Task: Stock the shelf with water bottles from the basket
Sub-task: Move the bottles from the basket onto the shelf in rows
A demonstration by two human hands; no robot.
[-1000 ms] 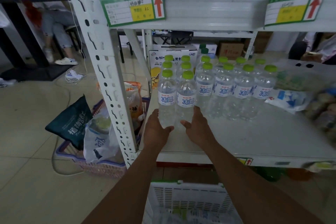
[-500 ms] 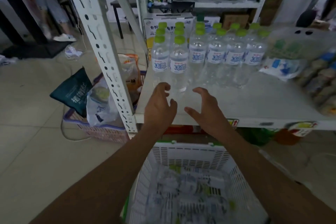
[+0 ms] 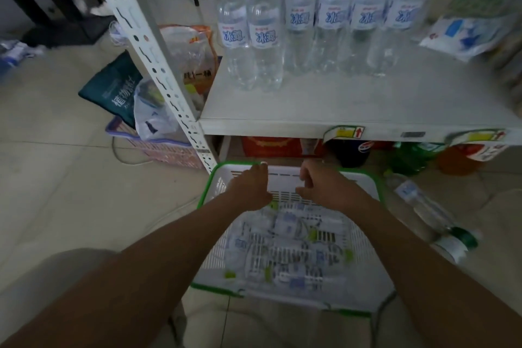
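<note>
Several clear water bottles (image 3: 265, 28) with green caps and blue labels stand in rows at the back left of the grey shelf (image 3: 339, 104). Below it on the floor sits a white basket (image 3: 375, 195) with a green rim, and several more water bottles (image 3: 288, 240) lie on their sides inside. My left hand (image 3: 250, 188) and my right hand (image 3: 319, 183) hover over the basket's far end, fingers loosely bent, holding nothing. The picture is blurred.
A white perforated shelf post (image 3: 158, 65) stands left of the shelf. Beyond it a pink basket (image 3: 158, 147) holds bags. A white packet (image 3: 466, 37) lies at the shelf's right. Bottles lie on the floor (image 3: 429, 215) right of the white basket. Drinks fill the bottom shelf.
Both hands let go of the two front bottles on the shelf and came down over the basket. The view tilted downward.
</note>
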